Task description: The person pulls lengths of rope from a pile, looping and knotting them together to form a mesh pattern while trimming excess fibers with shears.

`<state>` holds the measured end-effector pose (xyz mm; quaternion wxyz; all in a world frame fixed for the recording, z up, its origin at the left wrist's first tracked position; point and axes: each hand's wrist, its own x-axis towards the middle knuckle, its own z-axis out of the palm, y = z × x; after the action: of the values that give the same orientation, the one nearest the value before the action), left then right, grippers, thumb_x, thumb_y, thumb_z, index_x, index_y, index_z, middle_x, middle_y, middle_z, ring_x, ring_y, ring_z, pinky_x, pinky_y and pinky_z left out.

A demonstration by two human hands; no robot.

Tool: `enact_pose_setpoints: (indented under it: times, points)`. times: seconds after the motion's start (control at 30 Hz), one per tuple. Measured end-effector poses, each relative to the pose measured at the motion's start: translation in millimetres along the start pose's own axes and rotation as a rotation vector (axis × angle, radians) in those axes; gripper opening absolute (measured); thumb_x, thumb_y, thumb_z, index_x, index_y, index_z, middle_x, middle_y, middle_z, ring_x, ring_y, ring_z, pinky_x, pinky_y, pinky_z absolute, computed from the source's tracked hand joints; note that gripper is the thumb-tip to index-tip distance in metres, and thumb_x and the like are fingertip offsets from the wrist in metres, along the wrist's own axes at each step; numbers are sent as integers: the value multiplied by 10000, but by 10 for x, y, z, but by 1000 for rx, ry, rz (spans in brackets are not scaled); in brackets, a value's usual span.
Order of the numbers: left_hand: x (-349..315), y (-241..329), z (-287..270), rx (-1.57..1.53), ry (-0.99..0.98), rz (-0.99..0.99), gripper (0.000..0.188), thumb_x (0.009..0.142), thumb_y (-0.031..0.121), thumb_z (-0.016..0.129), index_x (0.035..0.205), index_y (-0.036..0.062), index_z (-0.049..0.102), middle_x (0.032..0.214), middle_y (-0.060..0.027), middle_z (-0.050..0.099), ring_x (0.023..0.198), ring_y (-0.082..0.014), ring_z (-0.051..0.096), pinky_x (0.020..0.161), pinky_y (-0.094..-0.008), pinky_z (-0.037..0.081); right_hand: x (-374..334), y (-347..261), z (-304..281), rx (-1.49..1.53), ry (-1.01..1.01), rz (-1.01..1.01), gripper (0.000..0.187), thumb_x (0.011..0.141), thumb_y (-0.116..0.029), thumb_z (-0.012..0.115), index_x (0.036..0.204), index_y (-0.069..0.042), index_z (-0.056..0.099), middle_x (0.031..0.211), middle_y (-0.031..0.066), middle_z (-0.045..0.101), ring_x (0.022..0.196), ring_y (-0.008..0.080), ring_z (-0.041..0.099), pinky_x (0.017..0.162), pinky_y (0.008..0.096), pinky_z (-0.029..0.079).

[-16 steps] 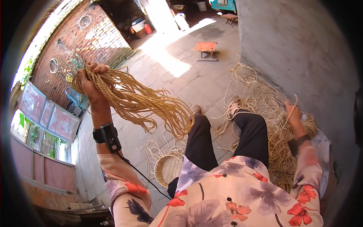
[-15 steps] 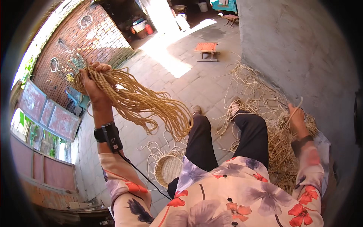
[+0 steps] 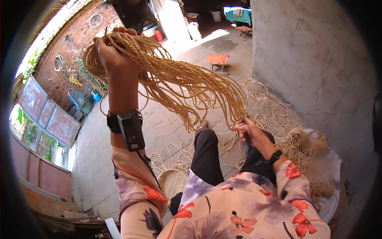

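My left hand is raised at the upper left, its fingers wrapped round one end of a thick bundle of tan braided cord. Looped strands trail from that fist toward the right, hanging in the air above the floor and my legs. Close to the bundle's loose right end is my right hand, partly closed around a slim dark object too blurred to name. Whether its fingertips touch the cord I cannot tell.
Loose pale strands and a tangled heap lie beside my right leg, against a grey wall. By my left leg stands a round woven basket. A folding stool with an orange seat stands ahead on the paving.
My left hand has lifted the cord bundle up and to the right. My right hand has moved from the heap on the right to the bundle's loose end.
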<state>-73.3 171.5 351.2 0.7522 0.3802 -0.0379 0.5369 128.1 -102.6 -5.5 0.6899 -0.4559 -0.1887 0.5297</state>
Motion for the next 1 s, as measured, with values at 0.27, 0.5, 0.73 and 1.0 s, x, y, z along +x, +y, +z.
enact_pose_setpoints:
  times: [0.27, 0.5, 0.73, 1.0]
  points:
    - [-232, -123, 381, -9, -75, 94, 585, 978, 526, 232, 880, 34, 532, 776, -110, 593, 758, -293, 575, 731, -445, 504, 392, 387, 879, 264, -220, -94, 399, 832, -194, 688, 1130, -92, 442, 1045, 134, 611, 718, 158, 642, 566, 286, 559]
    - [-222, 147, -41, -189, -572, -102, 412, 944, 456, 481, 982, 49, 532, 781, -22, 537, 738, -142, 526, 795, -327, 440, 170, 255, 168, 194, 140, -226, 380, 755, -138, 730, 1024, -119, 462, 753, 84, 634, 523, 131, 576, 431, 240, 460]
    - [-519, 162, -901, 93, -460, -172, 238, 956, 302, 504, 1075, 97, 513, 770, 22, 512, 756, -115, 527, 804, -379, 419, -552, -895, -174, -79, 257, -483, 245, 806, -56, 602, 996, -117, 461, 777, 79, 642, 516, 61, 558, 429, 168, 430]
    - [-1132, 9, -512, -379, -793, -229, 181, 905, 207, 598, 989, 89, 489, 586, 86, 416, 497, -35, 402, 637, -226, 389, -487, -925, -716, -373, 455, -473, 184, 812, -34, 553, 952, -104, 456, 733, 76, 643, 456, 66, 539, 374, 185, 395]
